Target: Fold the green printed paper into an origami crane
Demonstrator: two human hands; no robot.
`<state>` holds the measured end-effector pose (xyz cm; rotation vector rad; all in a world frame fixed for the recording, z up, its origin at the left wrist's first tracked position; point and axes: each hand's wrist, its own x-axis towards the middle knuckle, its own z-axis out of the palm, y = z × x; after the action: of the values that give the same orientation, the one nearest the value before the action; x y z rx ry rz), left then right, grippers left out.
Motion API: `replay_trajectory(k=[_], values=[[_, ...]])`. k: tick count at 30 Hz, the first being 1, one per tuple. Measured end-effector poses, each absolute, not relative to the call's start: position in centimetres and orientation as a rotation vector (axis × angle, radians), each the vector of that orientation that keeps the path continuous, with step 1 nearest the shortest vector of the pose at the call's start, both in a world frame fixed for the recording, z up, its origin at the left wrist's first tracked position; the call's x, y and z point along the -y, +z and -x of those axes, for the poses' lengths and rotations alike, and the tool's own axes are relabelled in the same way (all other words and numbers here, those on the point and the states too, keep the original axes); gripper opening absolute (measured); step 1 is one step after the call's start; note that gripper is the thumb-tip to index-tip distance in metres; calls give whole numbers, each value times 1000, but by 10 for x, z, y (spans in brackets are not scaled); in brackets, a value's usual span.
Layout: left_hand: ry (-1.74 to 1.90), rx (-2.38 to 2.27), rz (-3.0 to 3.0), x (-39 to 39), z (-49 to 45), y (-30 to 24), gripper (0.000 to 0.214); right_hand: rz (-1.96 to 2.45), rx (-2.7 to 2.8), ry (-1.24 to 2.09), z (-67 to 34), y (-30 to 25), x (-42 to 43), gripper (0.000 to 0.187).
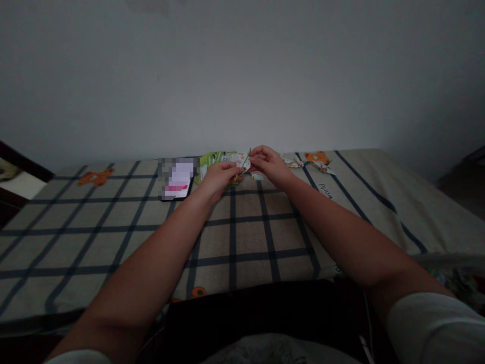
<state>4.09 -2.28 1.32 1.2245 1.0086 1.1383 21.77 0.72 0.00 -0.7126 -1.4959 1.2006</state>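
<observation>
Checked cloth [248, 235]: phone [180, 179], green packet [209, 161], scraps [324, 168] rightward.

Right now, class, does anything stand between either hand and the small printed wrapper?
Nothing visible does: the left hand and right hand both pinch the small printed wrapper. The green bag lies behind the left hand, not between.

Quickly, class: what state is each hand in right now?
Left hand: closed, holding a small printed packet.
Right hand: closed, pinching the same packet's right edge.
</observation>
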Motion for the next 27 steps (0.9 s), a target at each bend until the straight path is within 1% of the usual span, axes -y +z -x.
replay_trajectory(k=[3, 10, 15, 20, 23, 27], values=[[1132, -992, -1209, 23, -42, 14, 26, 709, 1494, 1217, -218, -1, -8, 45], [1164, -1159, -1343, 26, -41, 15, 24, 744, 1645, 1076, -221, 1, -7, 35], [1210, -1220, -1444, 23, -37, 12, 24, 725, 1664, 1086, -219, -1, -7, 38], [1243, -1101, -1346, 18, -37, 7, 29, 763, 1567, 1144, -215, -3, -6, 49], [1258, -1003, -1271, 18, -39, 7, 32, 820, 1631, 1153, -215, -2, -5, 45], [1256, -989, -1260, 19, -39, 8, 29, 869, 1755, 1040, -218, 2, -3, 43]])
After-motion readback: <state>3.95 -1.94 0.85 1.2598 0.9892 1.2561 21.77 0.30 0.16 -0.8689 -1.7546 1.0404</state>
